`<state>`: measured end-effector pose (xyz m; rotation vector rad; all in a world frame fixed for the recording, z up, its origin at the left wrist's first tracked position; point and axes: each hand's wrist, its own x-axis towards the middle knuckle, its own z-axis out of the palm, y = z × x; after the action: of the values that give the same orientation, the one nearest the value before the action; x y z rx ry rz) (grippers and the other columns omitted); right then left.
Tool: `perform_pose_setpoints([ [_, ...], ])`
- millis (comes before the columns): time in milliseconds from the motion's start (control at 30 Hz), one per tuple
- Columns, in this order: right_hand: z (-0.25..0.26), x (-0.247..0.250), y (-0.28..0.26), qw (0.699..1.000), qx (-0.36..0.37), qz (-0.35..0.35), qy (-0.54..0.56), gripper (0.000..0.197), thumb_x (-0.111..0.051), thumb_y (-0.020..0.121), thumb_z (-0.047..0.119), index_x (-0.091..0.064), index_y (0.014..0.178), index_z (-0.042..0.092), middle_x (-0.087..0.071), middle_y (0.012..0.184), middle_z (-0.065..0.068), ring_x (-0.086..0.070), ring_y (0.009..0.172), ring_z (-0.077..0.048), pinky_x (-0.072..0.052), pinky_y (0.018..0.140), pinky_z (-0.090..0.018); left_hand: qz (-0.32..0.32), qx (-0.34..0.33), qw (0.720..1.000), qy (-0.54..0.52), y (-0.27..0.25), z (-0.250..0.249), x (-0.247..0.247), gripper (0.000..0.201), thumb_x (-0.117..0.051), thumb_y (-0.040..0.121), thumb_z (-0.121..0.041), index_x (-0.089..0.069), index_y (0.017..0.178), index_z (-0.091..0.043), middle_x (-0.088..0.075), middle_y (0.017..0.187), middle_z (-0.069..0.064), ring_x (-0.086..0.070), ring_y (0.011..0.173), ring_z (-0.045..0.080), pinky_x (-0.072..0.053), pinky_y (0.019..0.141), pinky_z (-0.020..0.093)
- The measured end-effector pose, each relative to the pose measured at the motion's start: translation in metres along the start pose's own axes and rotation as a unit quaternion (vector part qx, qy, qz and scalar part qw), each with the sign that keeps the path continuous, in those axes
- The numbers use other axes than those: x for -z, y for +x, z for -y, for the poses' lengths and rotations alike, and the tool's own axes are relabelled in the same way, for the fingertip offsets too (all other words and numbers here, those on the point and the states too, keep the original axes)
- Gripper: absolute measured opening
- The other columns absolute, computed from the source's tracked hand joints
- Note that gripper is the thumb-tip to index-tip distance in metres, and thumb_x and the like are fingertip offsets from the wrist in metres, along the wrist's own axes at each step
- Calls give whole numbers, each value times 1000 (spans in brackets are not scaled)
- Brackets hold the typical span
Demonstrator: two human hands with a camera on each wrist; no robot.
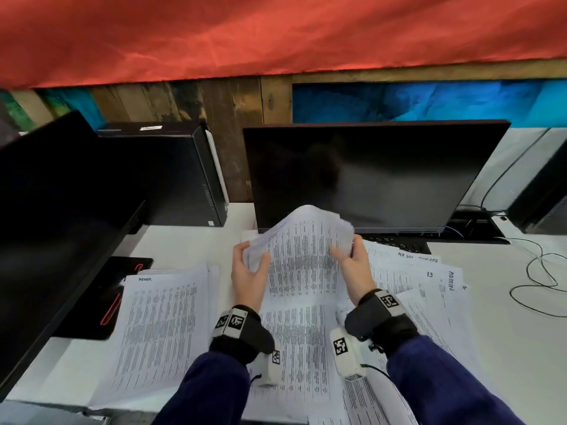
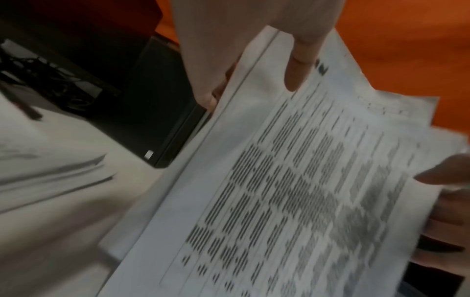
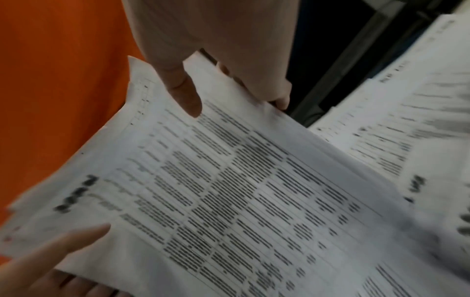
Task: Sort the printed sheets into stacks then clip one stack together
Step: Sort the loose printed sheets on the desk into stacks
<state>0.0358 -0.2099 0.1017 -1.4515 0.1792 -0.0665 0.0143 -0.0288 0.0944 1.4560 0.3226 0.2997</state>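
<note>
Hands first, from the head view: our left hand and right hand each pinch a side edge of a bundle of printed sheets, raised in front of the dark monitor, above a squared stack on the left and loose sheets fanned on the right of the white desk. Our left wrist view shows the thumb on the bundle's printed face, fingers curled behind. Our right wrist view shows the same: thumb on top, fingers underneath the edge.
</note>
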Motion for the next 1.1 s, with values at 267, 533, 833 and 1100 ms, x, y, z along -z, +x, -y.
perform_pose_setpoints([
  [267, 10, -7, -8, 999, 49, 3, 7, 34, -61, 86, 2, -45, 110, 21, -54, 104, 2, -57, 94, -8, -48, 71, -19, -37, -46, 998, 5, 2, -8, -2, 33, -65, 86, -19, -47, 107, -37, -59, 109, -3, -62, 96, 8, -54, 84, 32],
  [533, 6, -14, 5, 1000, -5, -1, -28, 20, -46, 94, 4, -48, 107, 20, -57, 100, 3, -58, 92, -15, -50, 73, -25, -14, -9, 1000, 8, 4, 3, -3, 44, -62, 87, -5, -38, 102, -38, -46, 92, -26, -46, 73, -17, -39, 57, 1],
  [833, 22, 5, 13, 977, 89, -68, -180, 61, -66, 84, 14, -34, 136, 18, -39, 131, -6, -42, 123, -22, -41, 102, -37, 11, -65, 982, 176, 11, -16, -3, 44, -50, 97, -15, -41, 139, -12, -46, 121, -9, -49, 104, 0, -35, 89, 6],
  [1100, 82, 18, 9, 875, 198, 78, -436, 27, -69, 82, 16, -66, 100, 36, -68, 96, 17, -58, 102, -8, -31, 108, -44, 147, -374, 805, 437, 15, -59, -44, 14, -50, 92, -9, -57, 99, -19, -57, 93, -6, -50, 90, 16, -35, 90, 33],
])
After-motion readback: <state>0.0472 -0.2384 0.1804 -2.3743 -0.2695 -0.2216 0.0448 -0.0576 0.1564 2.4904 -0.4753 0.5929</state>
